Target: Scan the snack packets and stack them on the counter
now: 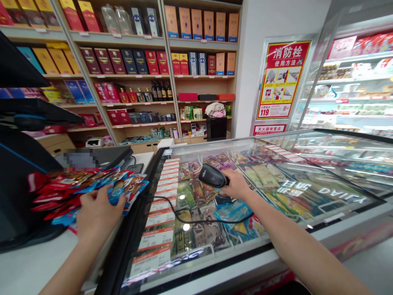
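My right hand (pixel 236 184) is wrapped round the handle of a black barcode scanner (pixel 211 176), held over the glass top of the freezer. The scanner's head points left, toward a pile of small red and blue snack packets (pixel 67 184) at the counter's edge. My left hand (pixel 100 211) lies on the right part of this pile, its thumb and fingers curled on a blue snack packet (pixel 116 192). The fingertips are partly hidden among the wrappers. A black cable (pixel 196 222) runs in a loop across the glass below the scanner.
A glass-topped freezer (pixel 276 241) with many wrapped ice creams and a row of price tags (pixel 162 200) fills the middle and right. A black monitor stand (pixel 18 184) rises at left on the white counter (pixel 24 266). Shelves (pixel 123 39) of boxes and bottles stand behind.
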Demonstrator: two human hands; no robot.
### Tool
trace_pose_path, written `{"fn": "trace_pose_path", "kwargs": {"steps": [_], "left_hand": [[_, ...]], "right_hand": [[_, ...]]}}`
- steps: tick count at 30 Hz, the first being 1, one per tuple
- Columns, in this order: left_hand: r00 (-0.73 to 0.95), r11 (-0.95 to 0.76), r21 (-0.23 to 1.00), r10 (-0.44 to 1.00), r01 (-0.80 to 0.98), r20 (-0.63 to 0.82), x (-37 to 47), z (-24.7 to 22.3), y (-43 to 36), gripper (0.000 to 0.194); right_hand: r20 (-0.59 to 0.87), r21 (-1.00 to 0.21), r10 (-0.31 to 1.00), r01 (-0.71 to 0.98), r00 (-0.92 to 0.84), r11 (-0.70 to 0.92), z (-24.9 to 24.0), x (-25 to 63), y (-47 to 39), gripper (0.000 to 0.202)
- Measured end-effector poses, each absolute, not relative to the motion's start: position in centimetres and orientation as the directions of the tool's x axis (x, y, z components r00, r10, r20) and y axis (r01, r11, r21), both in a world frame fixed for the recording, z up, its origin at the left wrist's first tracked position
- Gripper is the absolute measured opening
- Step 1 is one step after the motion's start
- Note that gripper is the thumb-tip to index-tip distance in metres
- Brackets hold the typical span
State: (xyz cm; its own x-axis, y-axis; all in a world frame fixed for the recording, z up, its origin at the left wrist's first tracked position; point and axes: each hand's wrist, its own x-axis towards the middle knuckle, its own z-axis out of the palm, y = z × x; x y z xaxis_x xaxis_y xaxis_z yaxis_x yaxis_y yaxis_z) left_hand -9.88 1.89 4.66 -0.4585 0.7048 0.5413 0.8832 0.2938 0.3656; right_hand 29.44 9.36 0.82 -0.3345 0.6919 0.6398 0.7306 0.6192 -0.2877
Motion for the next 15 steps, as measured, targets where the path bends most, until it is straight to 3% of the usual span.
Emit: {"fn": "trace_pose_path", "kwargs": {"steps": [5, 8, 11, 13, 15], "left_hand": [[-0.346, 0.113, 0.350, 0.596, 0.930, 0.725, -10.1, 5.3, 1.7, 0.033], [-0.372, 0.045, 0.414, 0.538, 0.909, 0.757, -10.5, 6.1, 1.6, 0.024], [-0.584, 0.033, 0.672, 0.526, 0.740, 0.618, -9.9, 7.1, 1.5, 0.031], [-0.724, -0.090, 0.886, 0.540, 0.456, 0.428, -8.7, 7.7, 1.7, 0.032], [-0.761, -0.232, 0.967, 0.606, 0.107, 0.230, -6.9, 8.5, 2.4, 0.025]], "right_hand": [[0.631, -0.287, 0.696, 0.731, -0.342, 0.620, 0.8, 29.5, 9.5, 0.033], [0.631, -0.301, 0.697, 0.720, -0.342, 0.625, 0.9, 29.5, 9.4, 0.034], [0.632, -0.304, 0.695, 0.716, -0.343, 0.629, 1.0, 29.4, 9.3, 0.032], [0.634, -0.298, 0.691, 0.715, -0.347, 0.633, 1.0, 29.4, 9.4, 0.033], [0.637, -0.290, 0.686, 0.715, -0.351, 0.635, 0.9, 29.4, 9.4, 0.033]]}}
